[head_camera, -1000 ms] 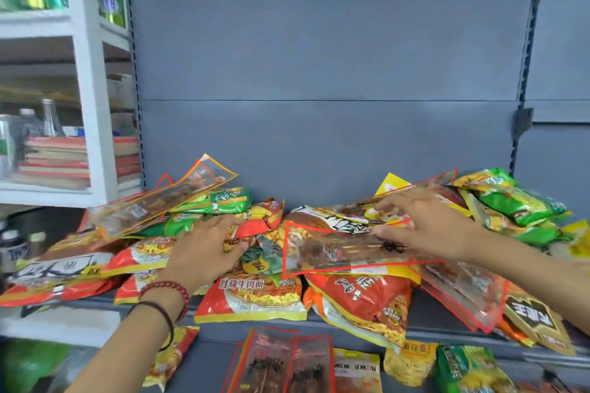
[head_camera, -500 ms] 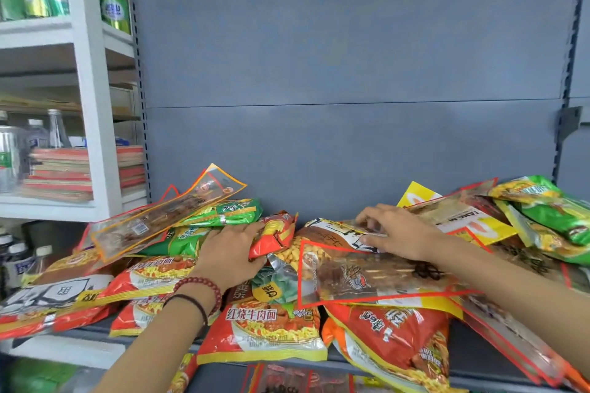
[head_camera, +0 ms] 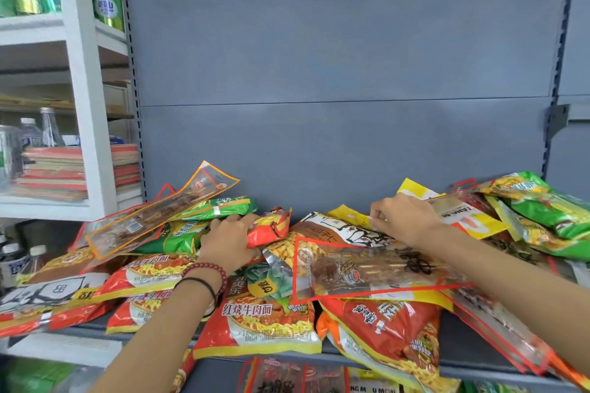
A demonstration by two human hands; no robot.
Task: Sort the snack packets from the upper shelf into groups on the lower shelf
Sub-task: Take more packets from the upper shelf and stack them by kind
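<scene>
Over a dozen snack packets (head_camera: 265, 319) are heaped on the upper shelf (head_camera: 456, 351) across the lower frame, one red packet (head_camera: 269, 226) being gripped by the left hand (head_camera: 228, 244), while the right hand (head_camera: 405, 220), fingers curled, is laid on the heap, its grasp indiscernible.

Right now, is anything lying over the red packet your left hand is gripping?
Nothing visible does. The left hand grips the red packet, which sits on top of the pile, with the peanut packet below it.
</scene>
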